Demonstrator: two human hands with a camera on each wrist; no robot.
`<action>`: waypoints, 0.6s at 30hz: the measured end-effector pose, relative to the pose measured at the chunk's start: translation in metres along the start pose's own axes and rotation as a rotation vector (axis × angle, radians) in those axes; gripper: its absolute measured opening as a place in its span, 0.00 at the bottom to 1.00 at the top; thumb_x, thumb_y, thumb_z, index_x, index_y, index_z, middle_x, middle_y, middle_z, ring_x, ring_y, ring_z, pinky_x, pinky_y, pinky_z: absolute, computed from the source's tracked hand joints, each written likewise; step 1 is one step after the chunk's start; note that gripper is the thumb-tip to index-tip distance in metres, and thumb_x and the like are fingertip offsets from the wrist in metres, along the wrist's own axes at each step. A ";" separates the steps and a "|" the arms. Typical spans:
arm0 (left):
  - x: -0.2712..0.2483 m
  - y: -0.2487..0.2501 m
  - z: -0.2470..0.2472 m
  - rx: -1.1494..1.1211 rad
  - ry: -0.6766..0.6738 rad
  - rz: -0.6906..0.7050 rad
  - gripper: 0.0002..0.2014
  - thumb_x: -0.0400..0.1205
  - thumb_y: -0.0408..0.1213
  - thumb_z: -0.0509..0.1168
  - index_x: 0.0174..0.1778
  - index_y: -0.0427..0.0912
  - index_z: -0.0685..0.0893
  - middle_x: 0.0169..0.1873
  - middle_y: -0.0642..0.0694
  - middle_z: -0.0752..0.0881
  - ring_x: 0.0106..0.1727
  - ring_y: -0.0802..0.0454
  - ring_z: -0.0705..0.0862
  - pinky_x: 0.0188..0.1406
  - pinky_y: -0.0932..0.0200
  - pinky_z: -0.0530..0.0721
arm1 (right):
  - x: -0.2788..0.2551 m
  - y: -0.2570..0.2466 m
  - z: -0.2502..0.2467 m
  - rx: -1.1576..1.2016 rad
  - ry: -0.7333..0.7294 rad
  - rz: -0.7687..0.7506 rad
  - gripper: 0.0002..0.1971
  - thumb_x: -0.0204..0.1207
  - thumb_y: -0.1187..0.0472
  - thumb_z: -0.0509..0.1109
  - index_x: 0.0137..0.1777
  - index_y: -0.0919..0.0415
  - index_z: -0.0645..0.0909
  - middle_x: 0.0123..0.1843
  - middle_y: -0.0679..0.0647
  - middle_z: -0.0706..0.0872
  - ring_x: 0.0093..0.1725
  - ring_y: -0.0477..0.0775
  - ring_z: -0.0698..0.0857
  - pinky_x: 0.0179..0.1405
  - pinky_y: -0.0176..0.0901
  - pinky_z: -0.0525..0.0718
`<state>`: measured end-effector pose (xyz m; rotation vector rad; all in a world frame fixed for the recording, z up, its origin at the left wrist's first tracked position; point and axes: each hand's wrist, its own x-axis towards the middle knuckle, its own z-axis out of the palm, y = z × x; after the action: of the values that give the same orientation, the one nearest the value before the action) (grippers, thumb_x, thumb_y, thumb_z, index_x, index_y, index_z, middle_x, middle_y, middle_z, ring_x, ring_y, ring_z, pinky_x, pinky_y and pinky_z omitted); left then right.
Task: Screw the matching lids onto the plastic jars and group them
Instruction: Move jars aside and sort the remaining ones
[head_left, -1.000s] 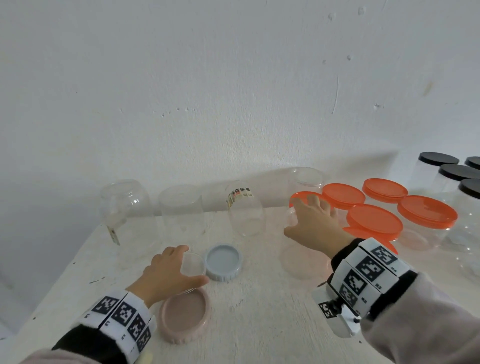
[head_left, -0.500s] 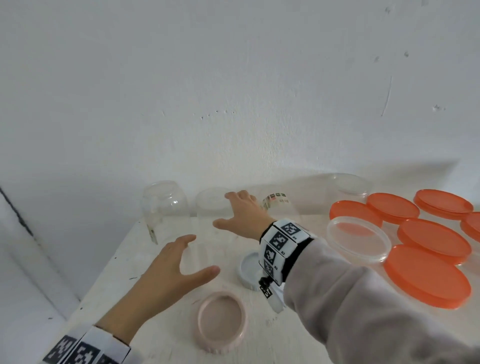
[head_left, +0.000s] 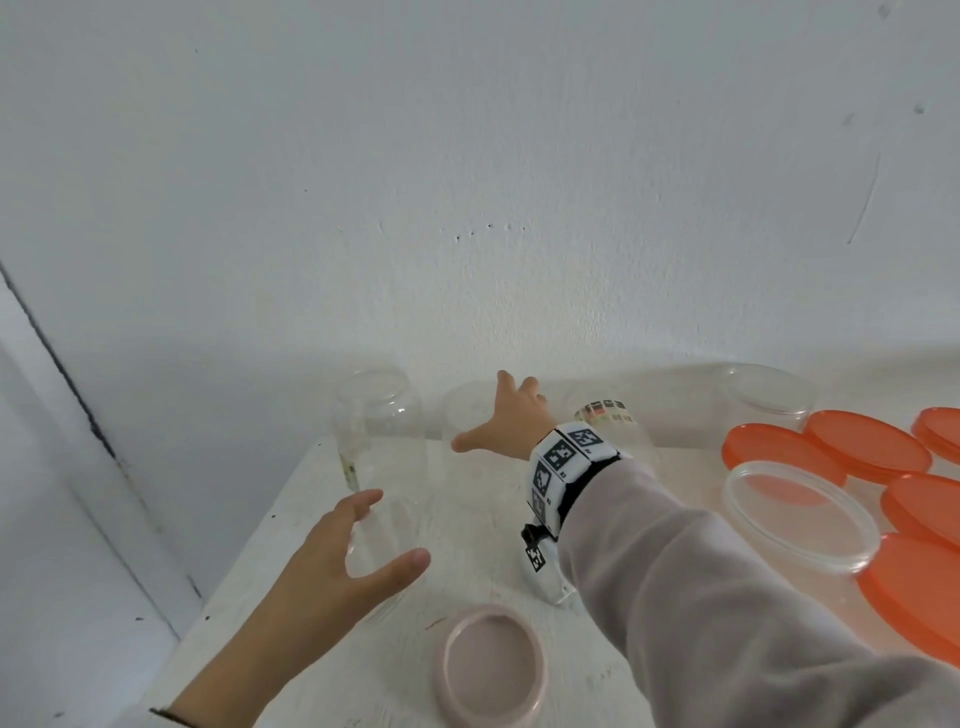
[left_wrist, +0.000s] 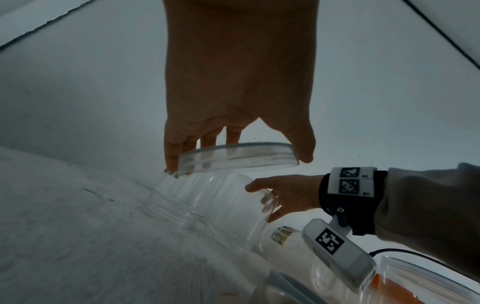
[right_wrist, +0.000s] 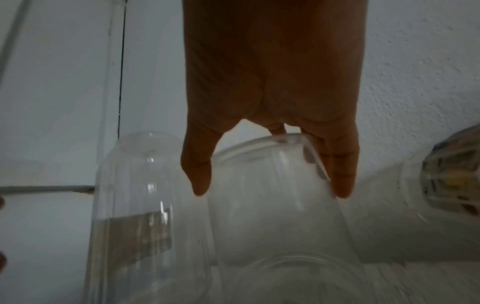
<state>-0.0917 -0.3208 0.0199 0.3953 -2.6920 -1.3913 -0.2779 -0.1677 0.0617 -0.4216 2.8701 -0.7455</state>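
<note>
Right hand (head_left: 511, 418) has crossed from the orange-lidded jars to the upturned clear plastic jar (right_wrist: 275, 203) by the wall, fingers spread over its base to lift it, while left hand (left_wrist: 240, 82) pinches a clear round lid (left_wrist: 237, 157) ready.

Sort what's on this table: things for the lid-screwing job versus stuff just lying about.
For the job:
clear lid in left hand
clear jar under right hand
pink lid
orange lids
other clear jars

Lying about:
nothing; only the table and wall
</note>
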 end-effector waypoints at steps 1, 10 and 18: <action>0.000 -0.001 0.000 -0.005 -0.003 -0.002 0.49 0.57 0.76 0.67 0.75 0.66 0.64 0.73 0.61 0.70 0.72 0.58 0.70 0.73 0.52 0.68 | -0.001 0.001 -0.002 -0.012 0.004 0.004 0.54 0.65 0.42 0.81 0.82 0.58 0.52 0.74 0.62 0.60 0.74 0.66 0.65 0.66 0.58 0.74; 0.004 0.006 0.006 -0.056 -0.044 0.005 0.54 0.49 0.82 0.64 0.74 0.67 0.64 0.67 0.62 0.71 0.70 0.58 0.71 0.72 0.51 0.70 | -0.046 0.034 -0.035 0.068 0.048 -0.055 0.53 0.59 0.40 0.82 0.79 0.57 0.57 0.68 0.50 0.63 0.71 0.56 0.64 0.68 0.56 0.73; -0.001 0.025 0.008 -0.357 -0.095 0.027 0.40 0.60 0.75 0.68 0.69 0.66 0.71 0.63 0.64 0.78 0.63 0.69 0.77 0.56 0.63 0.73 | -0.134 0.069 -0.047 0.577 -0.076 0.020 0.52 0.46 0.39 0.81 0.73 0.45 0.64 0.66 0.50 0.72 0.62 0.50 0.77 0.51 0.43 0.80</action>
<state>-0.0971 -0.3003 0.0358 0.2653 -2.4302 -1.8776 -0.1760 -0.0482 0.0776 -0.3259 2.4259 -1.4479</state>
